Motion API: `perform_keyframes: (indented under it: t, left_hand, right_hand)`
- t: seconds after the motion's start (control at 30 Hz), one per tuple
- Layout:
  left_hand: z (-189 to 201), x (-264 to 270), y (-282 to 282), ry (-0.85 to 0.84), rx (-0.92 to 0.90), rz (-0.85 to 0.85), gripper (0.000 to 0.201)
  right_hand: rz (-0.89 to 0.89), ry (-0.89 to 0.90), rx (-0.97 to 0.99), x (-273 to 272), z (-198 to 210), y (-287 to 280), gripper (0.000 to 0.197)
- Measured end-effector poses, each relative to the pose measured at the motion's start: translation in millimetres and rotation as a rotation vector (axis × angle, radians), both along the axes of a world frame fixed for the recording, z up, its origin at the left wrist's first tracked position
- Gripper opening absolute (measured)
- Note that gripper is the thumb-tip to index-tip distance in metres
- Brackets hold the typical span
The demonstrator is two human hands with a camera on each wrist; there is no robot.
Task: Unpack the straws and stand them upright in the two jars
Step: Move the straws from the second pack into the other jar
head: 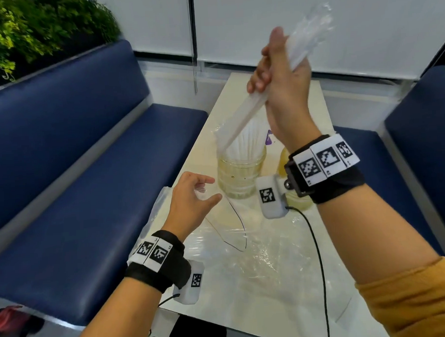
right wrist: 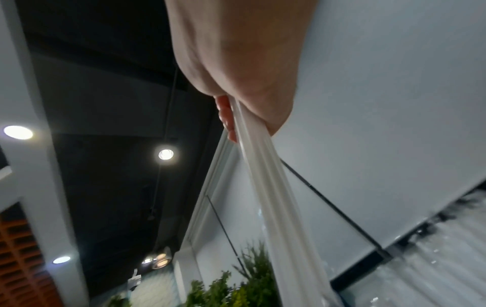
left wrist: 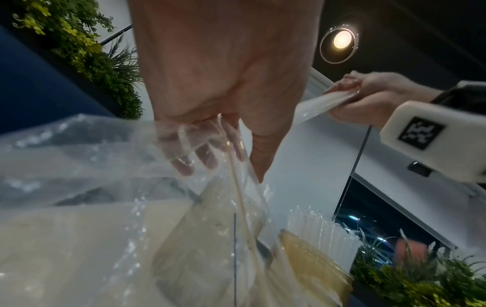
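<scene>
Head view showed no legible writing: only black-and-white square codes on the wrist bands and a small purple tag (head: 269,137) behind the jars, too small to read. The near jar (head: 239,172) stood on the cream table (head: 285,280) holding a fan of white straws (head: 243,142) upright. A second jar (head: 287,165) just to its right was mostly hidden by the right wrist, its contents unclear. The right hand (head: 279,84) was raised above the near jar, fingers wrapped around a bundle of wrapped straws (head: 242,116) tilted with its lower end at the jar's mouth. The left hand (head: 192,197) was low beside the jar, pinching the clear plastic bag (head: 265,250) that lay crumpled across the table.
</scene>
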State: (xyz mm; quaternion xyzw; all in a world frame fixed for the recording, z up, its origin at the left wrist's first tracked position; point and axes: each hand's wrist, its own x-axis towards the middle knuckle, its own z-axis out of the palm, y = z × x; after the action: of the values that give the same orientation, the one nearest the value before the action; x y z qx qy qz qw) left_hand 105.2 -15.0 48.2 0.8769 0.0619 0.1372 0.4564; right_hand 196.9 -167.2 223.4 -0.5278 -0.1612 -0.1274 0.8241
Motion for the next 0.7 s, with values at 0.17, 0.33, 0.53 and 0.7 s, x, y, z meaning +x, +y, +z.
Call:
perform_keyframes:
  t: [0.17,0.33,0.53,0.7]
  left_hand:
    - [5,0,5,-0.001,0.031,-0.008,0.033]
    - [10,-1,12,-0.024,0.022,-0.009,0.032]
    - [11,-1,19,-0.033,0.005,-0.024,0.032]
    - [14,1,20,-0.030,0.005,-0.042,0.033]
  right_hand:
    - [-0.191,-0.025,-0.154,47,-35,2,0.027]
    - [-0.226,0.095,-0.441,76,-96,12,0.024]
    - [-0.215,0.262,-0.705,84,-149,10,0.030]
    - [-0.418,-0.070,-0.653,85,-139,6,0.069]
